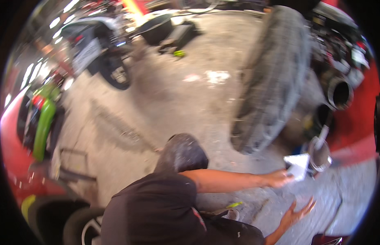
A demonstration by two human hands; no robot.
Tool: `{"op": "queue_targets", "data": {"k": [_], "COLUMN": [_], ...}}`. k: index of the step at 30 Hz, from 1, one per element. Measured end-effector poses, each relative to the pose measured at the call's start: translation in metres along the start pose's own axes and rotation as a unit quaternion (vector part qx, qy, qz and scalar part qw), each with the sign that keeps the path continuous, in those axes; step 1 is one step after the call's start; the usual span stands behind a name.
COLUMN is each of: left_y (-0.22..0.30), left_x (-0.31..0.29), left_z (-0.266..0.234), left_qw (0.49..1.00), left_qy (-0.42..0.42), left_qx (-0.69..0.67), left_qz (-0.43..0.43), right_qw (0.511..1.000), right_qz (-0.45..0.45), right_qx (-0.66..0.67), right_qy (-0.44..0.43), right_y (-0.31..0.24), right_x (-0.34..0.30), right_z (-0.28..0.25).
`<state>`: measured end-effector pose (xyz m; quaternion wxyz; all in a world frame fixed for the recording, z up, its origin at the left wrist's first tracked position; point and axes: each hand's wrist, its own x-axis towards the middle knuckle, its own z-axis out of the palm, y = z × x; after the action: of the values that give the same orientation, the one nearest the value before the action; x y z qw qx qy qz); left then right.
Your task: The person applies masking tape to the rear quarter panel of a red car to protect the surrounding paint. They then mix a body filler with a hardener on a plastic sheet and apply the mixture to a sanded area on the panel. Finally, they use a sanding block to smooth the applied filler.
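Note:
My left arm reaches across to the right, and my left hand is closed on a white, flat, angular piece, blurred, perhaps paper or cloth. Just beyond it stands an open round can with a pale stick-like tool leaning in its mouth. Whether the white piece touches the can, I cannot tell. Nearer to me, my right hand is held over the grey floor with its fingers spread and nothing in it. A large worn motorcycle tyre stands upright ahead of my hands.
Open dark containers stand by a red surface at the right. A parked motorcycle and a black basin are at the far left. Green bodywork shows at the left edge. A metal stand rests on the floor.

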<state>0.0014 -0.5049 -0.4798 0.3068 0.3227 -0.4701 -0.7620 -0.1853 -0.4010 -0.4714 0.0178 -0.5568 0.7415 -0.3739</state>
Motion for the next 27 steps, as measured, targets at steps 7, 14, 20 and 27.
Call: {"op": "queue_targets", "data": {"k": [7, 14, 20, 27], "left_y": [-0.028, -0.005, 0.058, 0.073], "left_x": [-0.007, -0.027, -0.006, 0.018], "left_z": [0.06, 0.068, 0.051, 0.091], "left_qw": [0.966, 0.976, 0.993, 0.975], "left_qy": [-0.042, -0.014, 0.019, -0.084], "left_qx": [-0.24, -0.193, -0.1, 0.135], "left_qz": [-0.085, -0.102, 0.067, 0.153], "right_qw": [0.983, 0.978, 0.974, 0.965], "right_qz": [-0.139, -0.086, 0.072, 0.191], "right_qx": [0.034, -0.127, -0.151, 0.06], "right_qy": [-0.116, -0.138, -0.155, 0.17], "right_y": [-0.051, -0.024, 0.06, 0.017], "right_x": [0.011, -0.047, -0.116, -0.019], "right_z": [0.002, -0.029, -0.031, -0.071]}}
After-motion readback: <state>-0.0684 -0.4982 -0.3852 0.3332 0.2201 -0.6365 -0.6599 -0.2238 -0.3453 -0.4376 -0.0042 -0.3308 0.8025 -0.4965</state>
